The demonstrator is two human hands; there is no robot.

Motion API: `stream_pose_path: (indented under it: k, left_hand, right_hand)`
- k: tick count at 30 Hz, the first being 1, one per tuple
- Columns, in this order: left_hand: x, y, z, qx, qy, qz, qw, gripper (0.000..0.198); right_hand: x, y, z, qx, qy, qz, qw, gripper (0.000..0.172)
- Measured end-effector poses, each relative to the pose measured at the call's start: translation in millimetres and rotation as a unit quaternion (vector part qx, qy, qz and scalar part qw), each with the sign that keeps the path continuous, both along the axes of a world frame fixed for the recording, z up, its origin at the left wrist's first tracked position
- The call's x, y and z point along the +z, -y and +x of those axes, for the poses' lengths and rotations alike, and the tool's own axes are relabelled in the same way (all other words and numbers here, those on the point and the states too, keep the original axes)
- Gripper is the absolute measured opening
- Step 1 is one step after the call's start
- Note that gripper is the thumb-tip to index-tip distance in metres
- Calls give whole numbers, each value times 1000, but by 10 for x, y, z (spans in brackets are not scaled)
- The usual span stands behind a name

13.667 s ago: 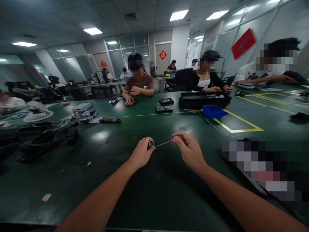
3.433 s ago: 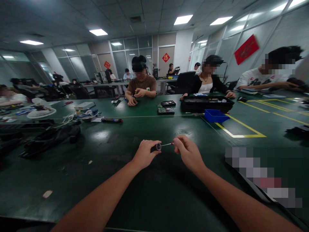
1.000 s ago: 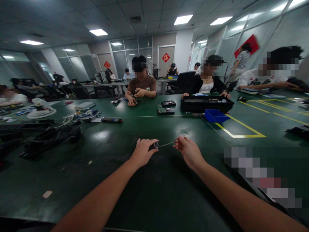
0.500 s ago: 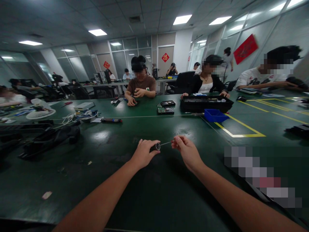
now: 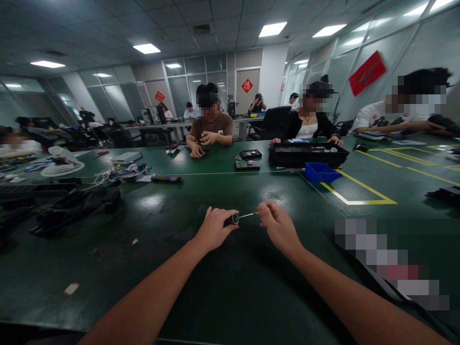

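Observation:
My left hand (image 5: 214,228) grips a small dark cylindrical part (image 5: 230,220) between thumb and fingers, its round, light-rimmed end turned to the right. In my right hand (image 5: 276,223) is a thin screwdriver (image 5: 247,215) with a red handle end, pinched by the fingertips. Its bright shaft points left at the rimmed end of the part; whether the tip is inside cannot be made out. Both hands are held above the green table (image 5: 230,287).
Farther across lie hard drives (image 5: 247,165), a black tray (image 5: 283,159), a blue bin (image 5: 322,172) and a dark rod-like tool (image 5: 166,178). Cables (image 5: 104,177) and a black bag-like object (image 5: 77,208) are at left. Co-workers sit opposite, one person in brown (image 5: 226,127).
My right hand has shifted slightly right, and more of the screwdriver's red handle end shows. The left hand keeps its hold on the cylindrical part almost unmoved.

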State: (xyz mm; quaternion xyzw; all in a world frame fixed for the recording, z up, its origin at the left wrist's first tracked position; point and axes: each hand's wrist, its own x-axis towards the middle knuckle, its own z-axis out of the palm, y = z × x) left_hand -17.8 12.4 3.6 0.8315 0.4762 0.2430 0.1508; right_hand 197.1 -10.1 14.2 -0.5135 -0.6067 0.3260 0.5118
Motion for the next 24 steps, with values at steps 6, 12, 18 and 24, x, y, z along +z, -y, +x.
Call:
stream_pose_path:
  k: [6,12,18,24]
  left_hand:
    - [30,2,30,29,11,9,999,39]
    - [83,-29,-18,7,12,15,1000,38]
    - [31,-70,-73,16,-11,-20,1000,38]
    - [21,-54,-37,5,-21,-14,1000,37]
  right_hand:
    - [-46,-67,-48,-9,-173,-28,984,26]
    - [-71,-173,-7,24,-382,-178,906,21]
    - [-146,-208,23,-14,-323,-123,938,24]
    - [-161,-176,-12,2,-245,-66,967,33]
